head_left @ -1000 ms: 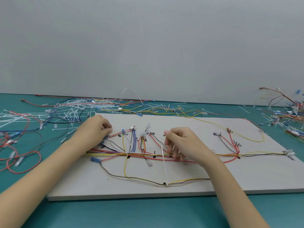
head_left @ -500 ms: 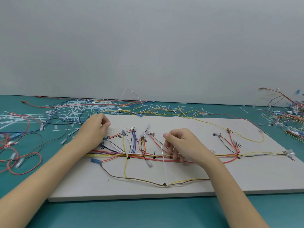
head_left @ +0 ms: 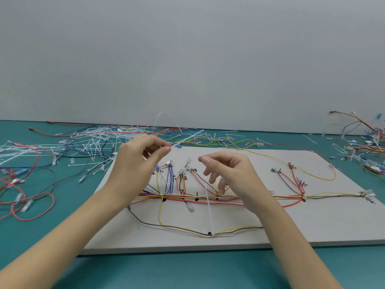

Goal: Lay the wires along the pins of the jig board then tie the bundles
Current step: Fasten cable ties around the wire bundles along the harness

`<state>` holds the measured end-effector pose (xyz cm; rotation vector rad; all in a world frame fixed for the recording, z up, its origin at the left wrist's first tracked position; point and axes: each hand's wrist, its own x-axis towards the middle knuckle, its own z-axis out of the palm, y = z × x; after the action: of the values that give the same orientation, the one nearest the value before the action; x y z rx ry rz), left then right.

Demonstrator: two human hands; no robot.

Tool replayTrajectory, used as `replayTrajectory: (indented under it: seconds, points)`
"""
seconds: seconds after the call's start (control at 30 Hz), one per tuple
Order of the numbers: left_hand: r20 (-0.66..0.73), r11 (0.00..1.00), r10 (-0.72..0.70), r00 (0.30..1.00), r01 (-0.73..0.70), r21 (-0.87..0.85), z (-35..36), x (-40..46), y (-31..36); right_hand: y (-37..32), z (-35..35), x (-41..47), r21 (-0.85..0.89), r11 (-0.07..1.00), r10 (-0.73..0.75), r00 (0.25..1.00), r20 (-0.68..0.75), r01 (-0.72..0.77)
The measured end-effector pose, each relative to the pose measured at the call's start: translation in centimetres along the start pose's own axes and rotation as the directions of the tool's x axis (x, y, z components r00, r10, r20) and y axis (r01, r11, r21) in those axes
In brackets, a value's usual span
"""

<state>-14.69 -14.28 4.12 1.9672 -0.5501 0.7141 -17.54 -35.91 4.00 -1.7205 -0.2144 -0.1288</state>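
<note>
Both hands raised above the pale rectangular jig board [head_left: 312,222], well apart from each other, with a free gap of board between them. Left hand [head_left: 139,161] over the board's left far part, thumb and forefinger pinched together near a thin white cable tie; cannot tell for sure whether the tie is really gripped. Right hand [head_left: 231,174] over the middle of the board, fingers spread and curled, holding nothing, lower fingertips close to the main bundle of red, yellow and brown wires [head_left: 260,198].

Main bundle running left to right across the board along the black pins [head_left: 196,198], reaching nearly to the right edge at the white connector [head_left: 368,193]. Short branches of blue, red and black wires going up from the bundle toward the far edge. Loose brown and yellow wire loop [head_left: 179,227] sagging toward the near edge, with an upright white cable tie [head_left: 208,207] standing on it.

Open board surface at the near right corner and along the near edge. Teal table [head_left: 187,270] bare in front of the board. Left of the board, heap of white cable ties [head_left: 87,140] and loose red and black wires [head_left: 31,205], close to the left edge. Another tangle of coloured wires [head_left: 366,147] beside the far right corner. Grey wall behind.
</note>
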Motion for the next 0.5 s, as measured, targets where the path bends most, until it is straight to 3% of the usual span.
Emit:
replayTrajectory:
  seconds: [0.17, 0.5]
  points:
    - [0.06, 0.996, 0.003, 0.998, 0.003, -0.089, 1.1, -1.0, 1.0, 0.1, 1.3, -0.4, 0.039, 0.999, -0.013, 0.999, 0.04, 0.012]
    - [0.127, 0.972, -0.055, 0.99, 0.082, -0.219, 2.4, -2.5, 1.5, 0.3, 1.8, -0.3, 0.176, 0.984, 0.019, 0.999, -0.026, -0.014]
